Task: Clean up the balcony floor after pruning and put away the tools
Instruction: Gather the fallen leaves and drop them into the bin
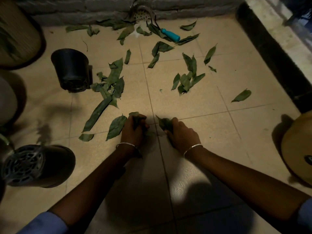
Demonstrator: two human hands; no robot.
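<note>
So, head cam: my left hand and right hand are both curled tight around leaves, down at the tiled floor. Plenty more lie scattered ahead, and the teal-handled tool sits among them by the back wall.

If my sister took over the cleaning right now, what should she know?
The left hand grips a bunch of leaves; the right hand grips another bunch.
Loose leaves lie scattered over the floor. The tool with the blue-green handle lies among leaves near the drain.
Done: two handfuls picked up.
Left: gather the other leaves, then put the tool away.
</note>
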